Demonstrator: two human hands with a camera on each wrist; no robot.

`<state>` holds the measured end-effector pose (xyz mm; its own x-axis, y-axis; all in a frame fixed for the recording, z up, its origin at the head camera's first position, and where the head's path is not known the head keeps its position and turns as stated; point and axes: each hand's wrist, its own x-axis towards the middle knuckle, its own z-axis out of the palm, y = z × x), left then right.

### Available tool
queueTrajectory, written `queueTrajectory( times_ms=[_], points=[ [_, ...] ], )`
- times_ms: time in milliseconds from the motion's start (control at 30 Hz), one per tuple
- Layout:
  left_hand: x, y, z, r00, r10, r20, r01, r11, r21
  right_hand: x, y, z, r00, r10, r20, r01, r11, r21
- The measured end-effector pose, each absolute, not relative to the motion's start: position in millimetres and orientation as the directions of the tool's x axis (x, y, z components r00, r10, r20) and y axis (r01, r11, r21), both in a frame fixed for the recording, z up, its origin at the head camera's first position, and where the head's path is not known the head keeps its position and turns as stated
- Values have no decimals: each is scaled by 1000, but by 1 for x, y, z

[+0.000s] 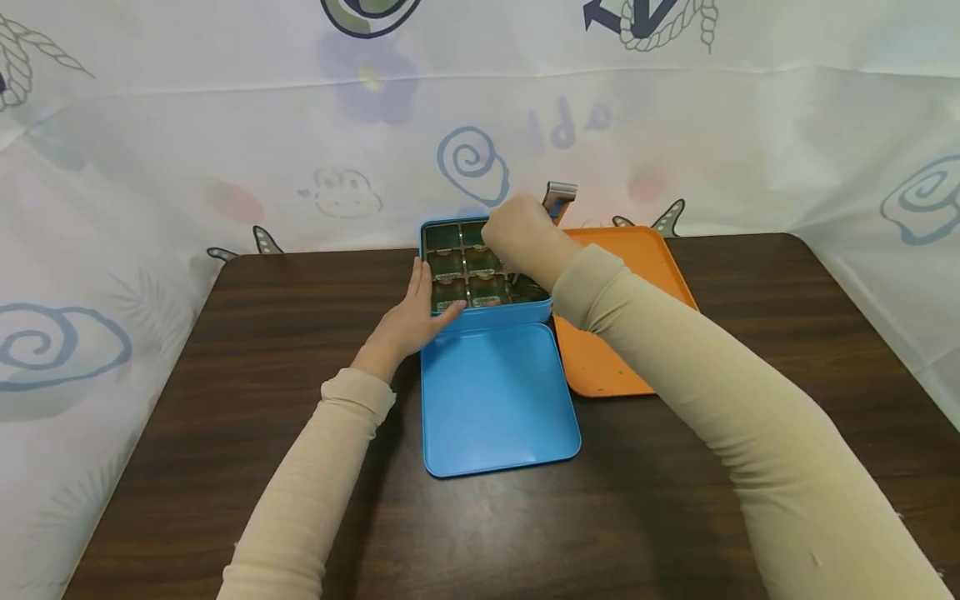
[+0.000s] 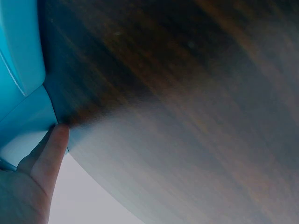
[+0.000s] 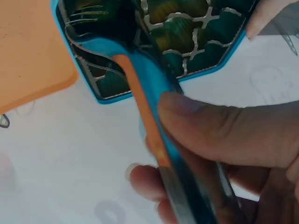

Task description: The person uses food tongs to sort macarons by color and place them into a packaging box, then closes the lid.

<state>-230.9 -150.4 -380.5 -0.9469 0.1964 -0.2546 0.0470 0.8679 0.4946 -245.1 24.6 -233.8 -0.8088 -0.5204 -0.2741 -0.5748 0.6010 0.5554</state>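
Orange-striped tongs point(image 3: 154, 135), wrist-view only.

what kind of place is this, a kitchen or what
Likely a staged tabletop recording setup, not a kitchen: a dark wood table, a printed white cloth backdrop on all sides, and a blue tin.

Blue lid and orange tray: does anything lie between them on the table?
Nothing. In the head view the lid and the tray lie side by side with only a narrow strip of bare dark table showing between their edges.
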Motion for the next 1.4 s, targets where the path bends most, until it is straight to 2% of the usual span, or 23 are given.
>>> queueTrajectory(
  times_ms=[300,600,900,1033,1233,1400],
  points=[
    [-232,-150,-382,-949,199,-245,56,870,489,-264,48,-225,-803,-490,-339,-596,678,430],
    [-232,-151,-380,-948,194,-252,49,873,485,-267,74,-206,-815,-497,-299,-573,770,282],
    [-231,-150,-379,-944,194,-267,43,874,484,-270,106,-194,-814,-479,-328,-524,850,57],
    [-231,-150,-380,-945,193,-265,44,875,482,-275,118,-194,-825,-482,-296,-485,872,-66],
    [-232,-150,-379,-944,193,-268,43,876,480,-276,128,-203,-870,-444,-212,-390,885,-255],
    [-232,-150,-380,-945,187,-267,41,880,474,-277,125,-221,-928,-349,-131,-260,857,-445]
  ],
)
